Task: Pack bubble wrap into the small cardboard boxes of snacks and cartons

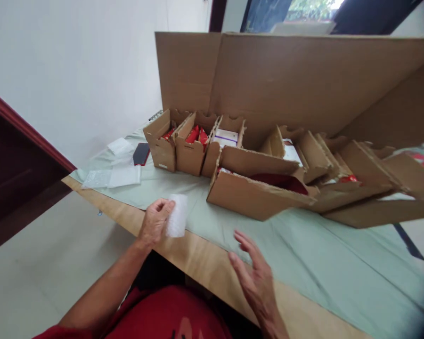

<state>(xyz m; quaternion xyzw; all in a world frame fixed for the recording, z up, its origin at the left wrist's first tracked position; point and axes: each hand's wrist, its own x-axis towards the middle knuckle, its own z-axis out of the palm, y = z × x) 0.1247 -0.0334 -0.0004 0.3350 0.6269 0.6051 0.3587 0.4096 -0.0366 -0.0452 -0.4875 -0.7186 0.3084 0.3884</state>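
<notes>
Between the thumb and fingers of my left hand [157,220] is a small white translucent piece of bubble wrap [177,215], held upright above the table's front edge. My right hand [253,273] hovers over the wooden edge further right, its thumb and fingers apart and nothing in it. Just beyond the hands stands a long, low cardboard box [247,195] with a dark red item partly visible inside.
Cardboard bins with red packets [197,135] and a white box [226,137] line the back, before a tall cardboard panel [286,80]. More bins [360,169] stand at right. Clear wrap sheets [124,176] and a dark notebook-like item [141,154] lie on the green cloth at left.
</notes>
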